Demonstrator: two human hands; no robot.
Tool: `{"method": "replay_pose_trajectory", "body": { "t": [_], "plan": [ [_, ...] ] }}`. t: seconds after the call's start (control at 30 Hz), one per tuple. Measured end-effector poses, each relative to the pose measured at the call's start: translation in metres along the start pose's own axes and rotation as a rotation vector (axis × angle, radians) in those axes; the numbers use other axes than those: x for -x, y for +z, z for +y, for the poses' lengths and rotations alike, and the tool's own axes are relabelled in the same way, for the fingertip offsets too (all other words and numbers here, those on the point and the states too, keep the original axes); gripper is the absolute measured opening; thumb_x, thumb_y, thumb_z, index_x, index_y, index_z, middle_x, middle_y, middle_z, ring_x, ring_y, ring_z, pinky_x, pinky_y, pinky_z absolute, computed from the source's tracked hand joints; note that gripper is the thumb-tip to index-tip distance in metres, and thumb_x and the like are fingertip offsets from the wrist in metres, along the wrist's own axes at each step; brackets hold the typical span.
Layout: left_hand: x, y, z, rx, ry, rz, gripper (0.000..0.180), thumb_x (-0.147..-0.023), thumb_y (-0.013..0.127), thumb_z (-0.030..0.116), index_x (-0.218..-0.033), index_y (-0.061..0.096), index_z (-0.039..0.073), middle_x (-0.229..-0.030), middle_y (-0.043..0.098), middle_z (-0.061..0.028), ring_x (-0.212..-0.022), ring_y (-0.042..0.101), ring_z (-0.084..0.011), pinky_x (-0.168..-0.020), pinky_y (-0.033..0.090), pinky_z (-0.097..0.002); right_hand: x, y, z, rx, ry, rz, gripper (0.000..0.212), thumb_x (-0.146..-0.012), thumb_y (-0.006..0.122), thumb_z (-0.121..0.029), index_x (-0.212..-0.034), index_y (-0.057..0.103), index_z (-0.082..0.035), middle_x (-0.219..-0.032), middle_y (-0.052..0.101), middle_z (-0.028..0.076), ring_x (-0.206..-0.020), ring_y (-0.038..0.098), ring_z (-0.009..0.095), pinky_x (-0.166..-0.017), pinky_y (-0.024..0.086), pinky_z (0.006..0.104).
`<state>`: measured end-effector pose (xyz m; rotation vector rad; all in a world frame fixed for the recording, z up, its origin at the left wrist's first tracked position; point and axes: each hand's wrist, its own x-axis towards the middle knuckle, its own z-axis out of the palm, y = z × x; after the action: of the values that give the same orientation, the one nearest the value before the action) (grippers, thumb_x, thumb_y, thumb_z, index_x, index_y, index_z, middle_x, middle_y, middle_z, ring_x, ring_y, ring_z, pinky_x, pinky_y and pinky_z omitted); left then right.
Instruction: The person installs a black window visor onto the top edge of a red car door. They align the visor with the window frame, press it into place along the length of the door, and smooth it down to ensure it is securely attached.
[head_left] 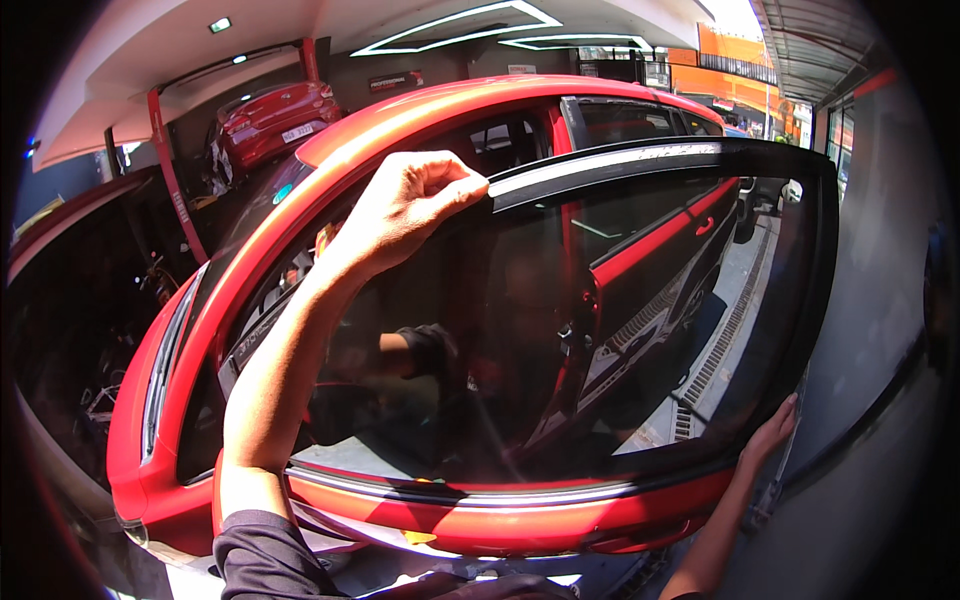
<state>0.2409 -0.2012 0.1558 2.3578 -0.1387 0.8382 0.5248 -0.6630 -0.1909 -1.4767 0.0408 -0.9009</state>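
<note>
A red car door [650, 520] stands swung open in front of me, with a dark tinted window [500, 330] in a black window frame [815, 260]. My left hand [410, 205] is raised over the frame's upper edge, thumb and fingers pinched together on it; the hand hides the frame beneath. At the door's rear edge my right hand [770, 432] grips low down, its fingers partly hidden. A small yellow flat piece [419, 537] lies against the lower door panel, below the window's bottom trim [480, 492].
The red car body [400, 110] extends behind the door. Beyond it, another red car [270, 125] is beside a red lift post [176, 180]. A grey wall [870, 290] runs along the right. A floor drain grate [715, 360] shows through the glass.
</note>
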Motion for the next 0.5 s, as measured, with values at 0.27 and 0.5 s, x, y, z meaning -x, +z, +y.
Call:
{"method": "replay_pose_trajectory", "body": {
  "t": [0.27,0.5],
  "plan": [
    [-0.008,-0.01,-0.002,0.253,0.047,-0.219,0.036,-0.095,0.069,0.027,-0.12,0.066,0.001,-0.104,0.067,-0.0021,-0.1,0.06,-0.0092,-0.092,0.047,-0.0264,0.002,0.0,-0.013,0.066,-0.014,0.043,0.062,-0.107,0.041,-0.044,-0.133,0.053,0.011,-0.134,0.058,0.025,-0.126,0.054,0.035,-0.109,0.036,0.0366],
    [-0.009,0.0,-0.006,0.058,0.049,-0.05,0.029,-0.091,0.073,0.027,-0.1,0.071,0.0,-0.083,0.068,-0.0015,-0.079,0.059,-0.0074,-0.078,0.048,-0.0251,0.002,0.0,-0.021,0.03,0.072,-0.003,0.066,-0.105,0.044,-0.045,-0.14,0.046,0.012,-0.147,0.048,0.023,-0.137,0.045,0.033,-0.115,0.031,0.0359]
  ]
}}
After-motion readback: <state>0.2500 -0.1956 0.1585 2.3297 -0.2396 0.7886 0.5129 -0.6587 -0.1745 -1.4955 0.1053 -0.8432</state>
